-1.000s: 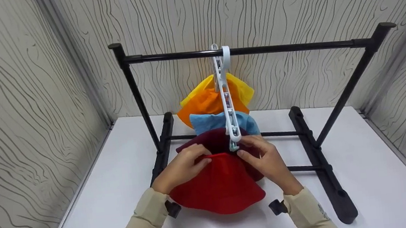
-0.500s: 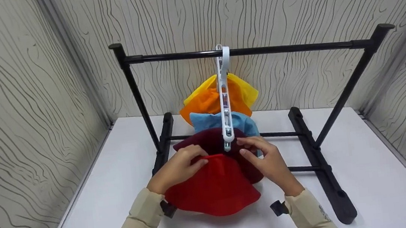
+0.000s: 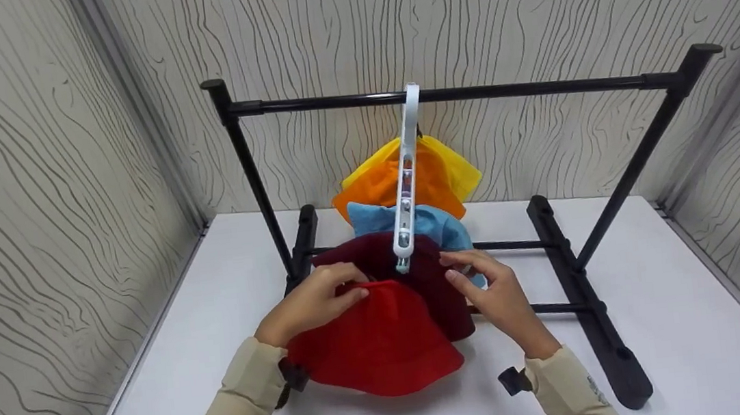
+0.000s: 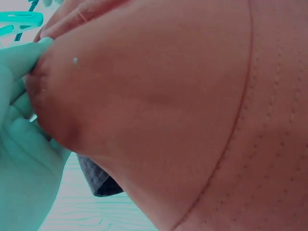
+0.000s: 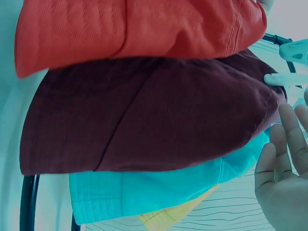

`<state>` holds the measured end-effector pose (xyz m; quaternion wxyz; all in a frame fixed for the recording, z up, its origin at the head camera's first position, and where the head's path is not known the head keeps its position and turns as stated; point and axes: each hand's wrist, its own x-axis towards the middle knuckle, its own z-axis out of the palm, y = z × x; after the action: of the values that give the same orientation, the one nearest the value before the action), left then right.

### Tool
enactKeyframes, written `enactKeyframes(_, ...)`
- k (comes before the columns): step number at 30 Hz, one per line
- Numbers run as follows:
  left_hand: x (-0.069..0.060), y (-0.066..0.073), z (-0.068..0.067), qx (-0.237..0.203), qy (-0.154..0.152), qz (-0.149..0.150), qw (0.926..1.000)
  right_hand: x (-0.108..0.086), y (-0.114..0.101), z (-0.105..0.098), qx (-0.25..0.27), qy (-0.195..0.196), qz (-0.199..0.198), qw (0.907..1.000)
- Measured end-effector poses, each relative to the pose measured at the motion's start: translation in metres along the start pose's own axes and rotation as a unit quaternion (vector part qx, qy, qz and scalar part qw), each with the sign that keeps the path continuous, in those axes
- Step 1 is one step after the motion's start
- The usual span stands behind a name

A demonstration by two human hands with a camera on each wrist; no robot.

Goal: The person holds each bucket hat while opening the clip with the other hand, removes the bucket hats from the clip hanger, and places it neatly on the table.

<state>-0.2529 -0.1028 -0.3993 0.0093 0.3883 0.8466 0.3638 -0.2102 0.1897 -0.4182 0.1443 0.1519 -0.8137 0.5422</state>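
My left hand (image 3: 315,302) pinches the crown of a red bucket hat (image 3: 384,343) between thumb and fingers. The hat hangs brim down in front of a maroon bucket hat (image 3: 445,296). A white multi-clip hanger (image 3: 407,197) hooks over the rack's top bar, and its near clip (image 3: 403,264) sits just above the red hat, apart from it. My right hand (image 3: 499,290) is beside the maroon hat with fingers loosely spread and nothing between them. In the right wrist view a white clip (image 5: 279,79) meets the maroon hat's crown.
Behind the maroon hat hang a light blue hat (image 3: 444,224), an orange hat (image 3: 371,187) and a yellow hat (image 3: 466,170). A black rack (image 3: 536,87) stands on the white table (image 3: 683,312), its feet at both sides. Patterned walls enclose the table.
The hanger has turned: its near end swung left and its far end right. My left hand has shifted left with the red hat. My right hand has moved slightly right.
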Motion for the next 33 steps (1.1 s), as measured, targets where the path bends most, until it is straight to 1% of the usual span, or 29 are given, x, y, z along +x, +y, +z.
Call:
enactKeyframes(6,-0.003,-0.003,-0.004,-0.004,-0.007,-0.008,0.9999,-0.001,0.000,-0.004,-0.005,0.007,0.007,0.9999)
enactKeyframes(13,-0.008,-0.006,-0.008,-0.026,-0.012,-0.005,0.9996,-0.002,0.005,-0.006,0.003,0.016,-0.022,0.9996)
enactKeyframes(17,-0.010,-0.007,-0.012,-0.023,-0.009,-0.007,0.9997,-0.002,0.006,-0.008,-0.004,0.018,-0.019,0.9996)
enactKeyframes(22,-0.013,-0.008,-0.016,-0.032,-0.008,-0.012,0.9994,-0.002,0.007,-0.009,-0.010,0.023,-0.019,0.9995)
enactKeyframes(27,-0.017,-0.011,-0.019,-0.045,-0.012,-0.025,0.9986,-0.002,0.010,-0.010,-0.015,0.025,-0.020,0.9994)
enactKeyframes(33,-0.023,-0.015,-0.022,-0.060,-0.016,-0.050,0.9968,-0.002,0.011,-0.011,-0.011,0.028,-0.003,0.9995)
